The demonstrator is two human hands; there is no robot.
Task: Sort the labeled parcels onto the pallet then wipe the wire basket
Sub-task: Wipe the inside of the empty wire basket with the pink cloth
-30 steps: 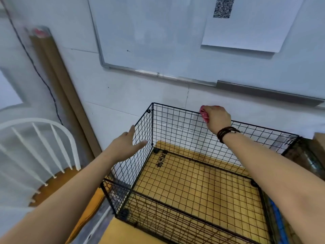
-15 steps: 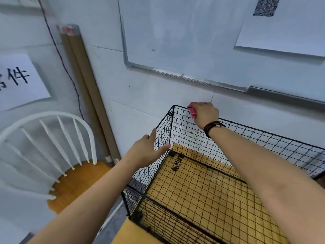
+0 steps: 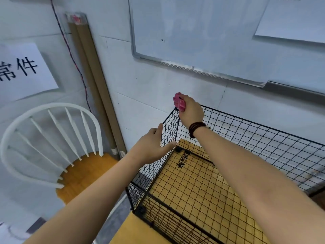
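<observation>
The black wire basket fills the lower right of the frame, sitting on a yellow wooden tabletop whose surface shows through the mesh floor. Its far side stands just beside the white wall, and its open top faces up.

The right hand is at the centre of the frame, closed in a fist around a bunched pink cloth. The cloth sticks out to the left of the knuckles and meets the basket's far left top corner, where two wire panels join. A dark bracelet circles that wrist.

The left hand is just below and to the left, open with fingers together and flat against the outside of the basket's left panel, thumb raised along the wire. It grips nothing.

In the left of the frame a white spindle-back chair with a wooden seat stands against the wall. Behind it lean tall brown cardboard tubes, and a thin twisted cord runs down the wall beside them. A paper sign with black characters hangs at the left edge. A whiteboard spans the upper right, a sheet of paper fixed over its right part.

No parcels or pallet are in view.
</observation>
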